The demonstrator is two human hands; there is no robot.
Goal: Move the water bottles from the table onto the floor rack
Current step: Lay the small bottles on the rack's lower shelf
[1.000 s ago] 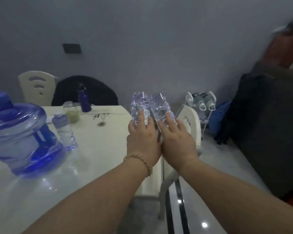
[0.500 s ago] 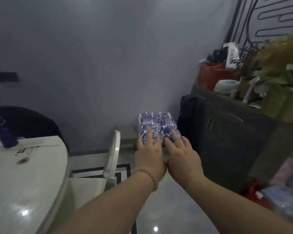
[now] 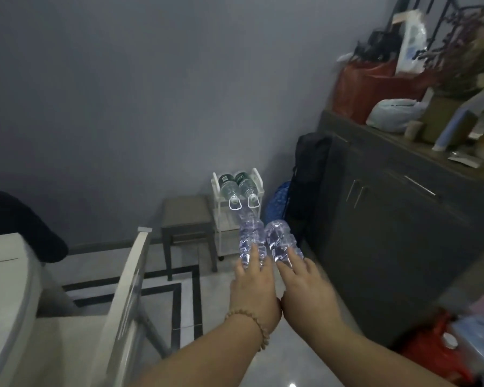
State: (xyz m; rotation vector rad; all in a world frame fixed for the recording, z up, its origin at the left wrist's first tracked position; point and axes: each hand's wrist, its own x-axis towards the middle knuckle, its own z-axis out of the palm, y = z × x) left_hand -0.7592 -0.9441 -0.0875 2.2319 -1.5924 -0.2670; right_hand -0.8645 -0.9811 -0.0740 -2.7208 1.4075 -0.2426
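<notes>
Here we are carrying one clear ribbed bottle in each hand — the left hand is wrapping around the left bottle and the right hand is wrapping around the right bottle, both held out in the air, pointing toward the white floor rack against the grey wall. That rack is already cradling two green-labelled bottles lying with their caps toward us. We are judging the thin, crinkled plastic as soft and likely to dent under a hard squeeze, and, if full, the bottles as fairly heavy for their size — so we are gripping around the ribbed middle, where the ridges give purchase. A grey stool is standing just beside the rack, a dark cabinet to its right, and the pale worktop is edging in at the left.
</notes>
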